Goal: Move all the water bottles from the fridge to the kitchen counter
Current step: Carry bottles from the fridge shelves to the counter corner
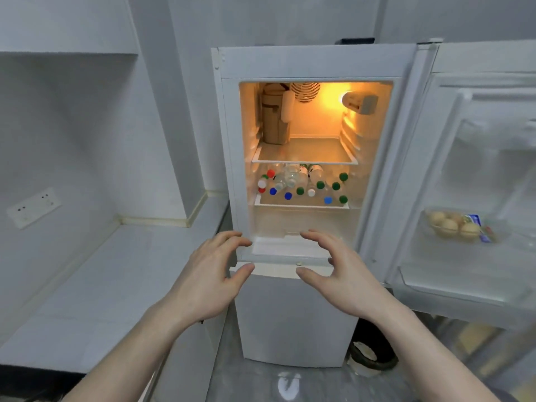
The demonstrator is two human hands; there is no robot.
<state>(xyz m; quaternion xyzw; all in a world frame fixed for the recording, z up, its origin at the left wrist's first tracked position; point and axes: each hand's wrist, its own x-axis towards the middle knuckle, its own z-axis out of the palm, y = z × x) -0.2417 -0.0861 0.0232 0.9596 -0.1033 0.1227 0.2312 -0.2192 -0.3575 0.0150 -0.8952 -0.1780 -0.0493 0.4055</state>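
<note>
The white fridge (pixel 316 63) stands open with its inside lit. On its lower shelf (pixel 301 205) lie several clear water bottles (pixel 293 178) with their red, blue, green and white caps facing me. My left hand (pixel 211 274) and my right hand (pixel 342 271) are raised in front of the fridge, below that shelf, fingers spread and relaxed, holding nothing. Neither hand touches a bottle. The white kitchen counter (pixel 110 280) runs along the left of the fridge.
The fridge door (pixel 475 181) hangs open to the right, with a clear pack of eggs (pixel 452 224) on its shelf. A brown container (pixel 274 117) stands on the upper shelf. A wall socket (pixel 33 207) sits above the counter. A dark bin (pixel 374 352) stands on the floor.
</note>
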